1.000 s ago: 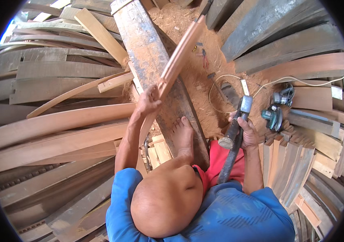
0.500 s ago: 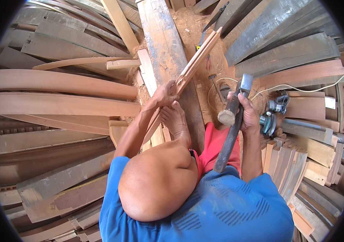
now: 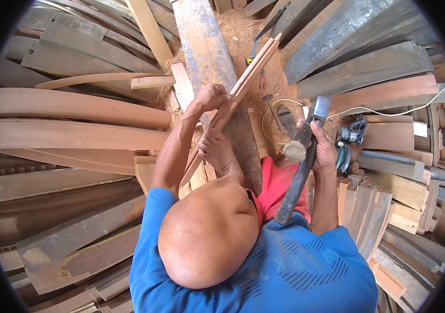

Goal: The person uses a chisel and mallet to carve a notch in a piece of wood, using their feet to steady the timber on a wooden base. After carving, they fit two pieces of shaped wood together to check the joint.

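Observation:
A long reddish wooden strip (image 3: 251,73) with a groove along it lies slantwise across a worn plank. My bare foot (image 3: 220,151) is set against it, toes over its edge. My left hand (image 3: 212,97) is closed in a fist at the strip's left edge, just ahead of the toes; what its fingers hold, if anything, is hidden. Raised at the right, my right hand (image 3: 322,146) is closed round a hammer (image 3: 296,190) with a long dark handle and shiny metal end. With it is a thick dark piece with a round, pale, worn end (image 3: 294,151), perhaps a chisel handle.
The worn plank (image 3: 201,36) runs ahead over a sawdust-covered floor. Beyond the strip lie a tape measure (image 3: 249,61) and another hammer (image 3: 274,115). Power tools (image 3: 355,130) with a pale cord (image 3: 389,112) sit at the right. Stacked boards (image 3: 76,133) crowd both sides.
My left hand has moved forward along the strip and curled into a fist at its edge. The toes have spread over the strip. My right hand keeps its hold on the hammer.

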`<state>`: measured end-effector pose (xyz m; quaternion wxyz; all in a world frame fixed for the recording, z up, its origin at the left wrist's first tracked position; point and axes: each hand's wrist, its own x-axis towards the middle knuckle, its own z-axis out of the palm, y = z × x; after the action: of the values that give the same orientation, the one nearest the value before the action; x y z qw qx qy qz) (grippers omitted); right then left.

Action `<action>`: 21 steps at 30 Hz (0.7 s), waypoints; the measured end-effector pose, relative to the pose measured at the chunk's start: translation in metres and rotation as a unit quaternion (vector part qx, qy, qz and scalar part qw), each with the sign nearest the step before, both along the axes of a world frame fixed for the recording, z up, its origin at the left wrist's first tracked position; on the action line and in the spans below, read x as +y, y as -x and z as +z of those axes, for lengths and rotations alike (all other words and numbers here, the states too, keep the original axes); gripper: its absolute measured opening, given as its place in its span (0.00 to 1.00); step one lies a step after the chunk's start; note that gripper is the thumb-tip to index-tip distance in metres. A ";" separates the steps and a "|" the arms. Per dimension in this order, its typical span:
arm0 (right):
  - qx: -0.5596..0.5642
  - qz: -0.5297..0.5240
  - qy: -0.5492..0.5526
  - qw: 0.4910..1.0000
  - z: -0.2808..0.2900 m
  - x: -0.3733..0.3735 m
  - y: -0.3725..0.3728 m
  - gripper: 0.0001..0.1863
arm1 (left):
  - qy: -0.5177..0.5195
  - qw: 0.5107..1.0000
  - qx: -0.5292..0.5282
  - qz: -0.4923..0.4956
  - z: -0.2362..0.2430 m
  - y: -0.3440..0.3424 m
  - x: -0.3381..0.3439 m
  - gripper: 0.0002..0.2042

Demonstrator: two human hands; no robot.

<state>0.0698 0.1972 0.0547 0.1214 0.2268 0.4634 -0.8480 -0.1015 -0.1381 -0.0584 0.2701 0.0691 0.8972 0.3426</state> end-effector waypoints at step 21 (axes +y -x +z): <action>0.334 0.107 -0.193 0.916 0.114 -0.058 0.081 0.21 | -0.379 0.847 0.303 0.217 0.157 0.003 0.077 0.10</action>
<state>-0.0110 0.1396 0.1690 0.0033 -0.1020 0.6532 -0.7502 -0.1043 -0.0612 0.0984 -0.1440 0.0697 0.7271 0.6677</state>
